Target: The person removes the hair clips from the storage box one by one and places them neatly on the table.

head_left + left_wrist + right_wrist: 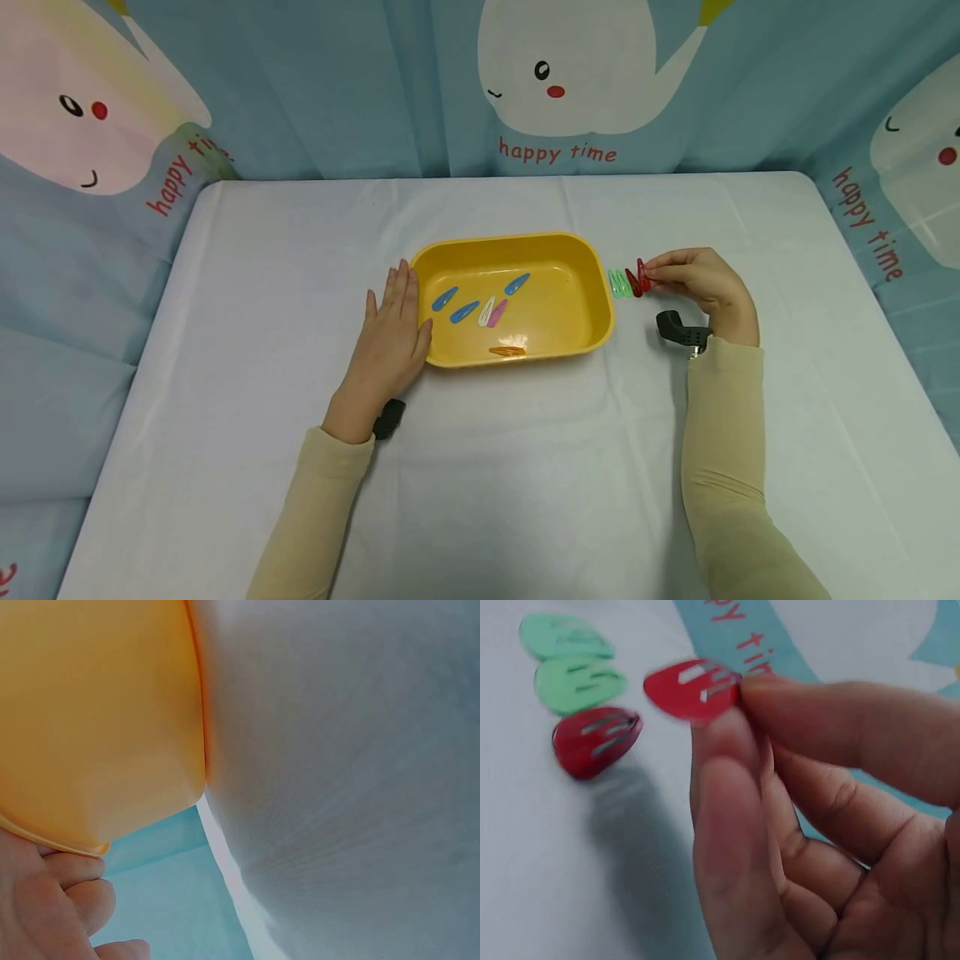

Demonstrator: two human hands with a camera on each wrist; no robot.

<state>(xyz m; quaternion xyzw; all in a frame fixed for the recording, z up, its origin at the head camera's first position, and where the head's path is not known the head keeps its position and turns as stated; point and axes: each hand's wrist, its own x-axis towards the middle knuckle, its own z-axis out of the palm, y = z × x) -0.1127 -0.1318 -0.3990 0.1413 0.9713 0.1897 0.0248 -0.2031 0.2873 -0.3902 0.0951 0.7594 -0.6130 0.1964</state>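
Thumb and index finger of my right hand (701, 282) pinch a red snap hair clip (694, 690), held just above the table. Beside it on the cloth lie a dark red hair clip (592, 742) and two light green hair clips (577, 682) in a row, right of the yellow tray (525, 360). My left hand (390, 340) rests along the tray's left rim with its fingers straight. Inside the tray are three blue hair clips (465, 312), a white hair clip (487, 312), a pink hair clip (497, 314) and orange at the near wall (507, 351).
A white cloth (540, 483) covers the table. Behind it and at both sides hangs a blue curtain (360, 92) with whale prints. Each wrist carries a black camera mount, such as the right camera mount (682, 330).
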